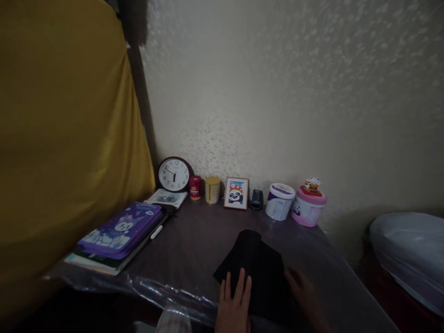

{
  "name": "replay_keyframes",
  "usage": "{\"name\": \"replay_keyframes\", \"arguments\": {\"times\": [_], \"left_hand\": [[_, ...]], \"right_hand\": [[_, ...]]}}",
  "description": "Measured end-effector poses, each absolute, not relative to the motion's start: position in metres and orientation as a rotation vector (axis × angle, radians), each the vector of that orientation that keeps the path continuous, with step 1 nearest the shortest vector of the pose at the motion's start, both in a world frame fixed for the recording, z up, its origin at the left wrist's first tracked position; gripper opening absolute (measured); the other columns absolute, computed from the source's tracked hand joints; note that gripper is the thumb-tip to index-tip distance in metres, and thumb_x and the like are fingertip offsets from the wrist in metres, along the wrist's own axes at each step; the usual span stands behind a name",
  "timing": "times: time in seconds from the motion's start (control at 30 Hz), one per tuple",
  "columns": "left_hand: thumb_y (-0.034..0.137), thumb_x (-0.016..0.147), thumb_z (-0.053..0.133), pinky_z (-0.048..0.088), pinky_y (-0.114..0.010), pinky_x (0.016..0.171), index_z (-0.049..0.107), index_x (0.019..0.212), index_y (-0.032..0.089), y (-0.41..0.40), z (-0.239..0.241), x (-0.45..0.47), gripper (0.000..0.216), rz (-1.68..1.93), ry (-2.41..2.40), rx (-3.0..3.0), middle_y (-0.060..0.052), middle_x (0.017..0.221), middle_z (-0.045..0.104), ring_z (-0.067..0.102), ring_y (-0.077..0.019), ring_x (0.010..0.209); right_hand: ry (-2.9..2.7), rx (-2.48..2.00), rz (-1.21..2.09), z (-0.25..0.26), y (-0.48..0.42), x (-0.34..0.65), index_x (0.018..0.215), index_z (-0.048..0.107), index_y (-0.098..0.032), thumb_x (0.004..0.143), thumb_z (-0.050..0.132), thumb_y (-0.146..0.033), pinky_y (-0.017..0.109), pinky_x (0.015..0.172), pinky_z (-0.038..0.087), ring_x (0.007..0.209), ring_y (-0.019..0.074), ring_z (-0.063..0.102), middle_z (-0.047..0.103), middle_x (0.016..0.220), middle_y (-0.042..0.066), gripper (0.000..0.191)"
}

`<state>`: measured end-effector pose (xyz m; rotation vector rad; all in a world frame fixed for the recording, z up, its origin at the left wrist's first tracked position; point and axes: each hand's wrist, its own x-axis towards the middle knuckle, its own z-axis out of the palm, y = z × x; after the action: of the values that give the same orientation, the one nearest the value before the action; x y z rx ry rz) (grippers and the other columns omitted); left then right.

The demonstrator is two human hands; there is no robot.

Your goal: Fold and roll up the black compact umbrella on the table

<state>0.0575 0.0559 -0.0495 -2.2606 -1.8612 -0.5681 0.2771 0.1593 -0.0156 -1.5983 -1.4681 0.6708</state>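
A black cloth (258, 268) lies on the dark table (194, 245), which is covered with clear plastic. My left hand (234, 303) rests flat on the cloth's near edge with its fingers stretched out. My right hand (305, 296) lies on the cloth's right side, in shadow and blurred, its fingers flat. Neither hand grips anything.
Along the wall stand a round clock (174, 174), a red tin (195, 187), a yellow tin (212, 189), a framed panda picture (236, 193), a small black device (256, 199) and two tubs (279, 201) (308, 206). A purple case on books (121, 231) lies left. A yellow curtain (62, 129) hangs left.
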Motion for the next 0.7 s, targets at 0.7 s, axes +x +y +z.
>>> {"name": "replay_keyframes", "arguments": {"times": [0.7], "left_hand": [[0.009, 0.072, 0.041, 0.035, -0.042, 0.102, 0.000, 0.140, 0.031, 0.042, -0.023, 0.054, 0.082, -0.643, -2.065, -2.396, 0.002, 0.149, 0.002, 0.022, -0.0279, 0.134]], "right_hand": [[-1.470, -1.443, 0.837, -0.003, 0.139, 0.252, 0.084, 0.064, -0.022, 0.065, 0.057, -0.049, 0.039, 0.079, 0.051, 0.090, 0.0277, 0.065, 0.070, 0.092, 0.008, 0.034]]}}
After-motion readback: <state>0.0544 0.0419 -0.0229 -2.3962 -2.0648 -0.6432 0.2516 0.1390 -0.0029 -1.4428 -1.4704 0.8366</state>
